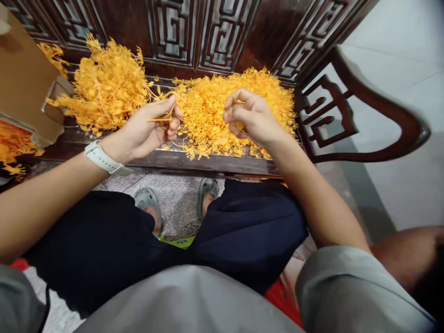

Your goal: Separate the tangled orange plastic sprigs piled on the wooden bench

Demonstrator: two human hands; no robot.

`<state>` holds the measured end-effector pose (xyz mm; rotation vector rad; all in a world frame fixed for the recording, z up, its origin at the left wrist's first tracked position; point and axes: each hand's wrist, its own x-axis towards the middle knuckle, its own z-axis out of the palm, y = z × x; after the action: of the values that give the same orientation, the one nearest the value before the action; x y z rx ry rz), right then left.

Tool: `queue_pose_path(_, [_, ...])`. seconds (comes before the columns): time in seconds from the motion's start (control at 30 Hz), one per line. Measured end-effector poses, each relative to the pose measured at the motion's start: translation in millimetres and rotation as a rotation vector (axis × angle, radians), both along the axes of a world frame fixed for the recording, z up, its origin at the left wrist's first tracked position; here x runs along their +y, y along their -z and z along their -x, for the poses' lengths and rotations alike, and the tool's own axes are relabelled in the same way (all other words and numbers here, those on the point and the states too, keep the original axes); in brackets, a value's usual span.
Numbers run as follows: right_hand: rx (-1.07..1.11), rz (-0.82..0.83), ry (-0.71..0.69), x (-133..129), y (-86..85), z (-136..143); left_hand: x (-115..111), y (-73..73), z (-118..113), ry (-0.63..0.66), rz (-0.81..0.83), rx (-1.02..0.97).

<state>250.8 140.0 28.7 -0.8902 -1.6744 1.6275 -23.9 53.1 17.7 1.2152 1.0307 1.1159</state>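
My left hand (154, 122), with a pale watch strap (106, 158) at the wrist, pinches a thin yellow plastic stem (159, 120) between thumb and fingers. A curly yellow strand reaches from those fingertips toward the left heap. My right hand (248, 115) hovers over the right heap of small yellow plastic flower pieces (208, 120). Its fingers are curled in toward the thumb; whatever they hold, if anything, is hidden. Left of my left hand lies a tangled heap of yellow plastic sprigs (107, 85).
Both heaps lie on a dark wooden bench (215, 163) with a carved back (173, 32) and curved armrest (405, 115). A cardboard box (27, 69) stands at left, above orange pieces (14, 145). Part of another person (409, 254) shows at lower right.
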Motion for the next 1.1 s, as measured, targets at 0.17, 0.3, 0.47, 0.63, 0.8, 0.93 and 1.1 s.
queue_pose_path(0.17, [-0.026, -0.033, -0.091, -2.4, -2.5, 13.1, 0.9, -13.0, 1.8, 0.059, -0.111, 0.012])
queue_pose_path(0.3, [-0.097, -0.054, -0.274, -4.4, -2.4, 13.1, -3.5, -19.2, 9.1, -0.058, -0.119, -0.089])
queue_pose_path(0.47, [-0.399, -0.449, -0.201, 10.3, 4.6, 0.6, -8.1, -18.8, 37.5, -0.150, -0.180, -0.155])
queue_pose_path(0.63, [-0.577, -0.567, -0.060, 31.5, 28.9, -10.5, -18.6, -17.9, 53.4, -0.173, -0.204, -0.081])
queue_pose_path(0.8, [-0.292, -0.383, -0.131, 5.3, 28.5, 14.8, -24.5, -8.1, 37.5, -0.124, -0.261, -0.012])
queue_pose_path(0.93, [-0.229, -0.461, -0.208, -19.5, 16.0, 42.4, -27.1, -5.8, 16.6, -0.086, -0.286, 0.067])
queue_pose_path(1.1, [-0.146, -0.395, -0.331, -25.7, 22.8, 56.2, -31.5, -9.5, 10.2, -0.119, -0.167, 0.061])
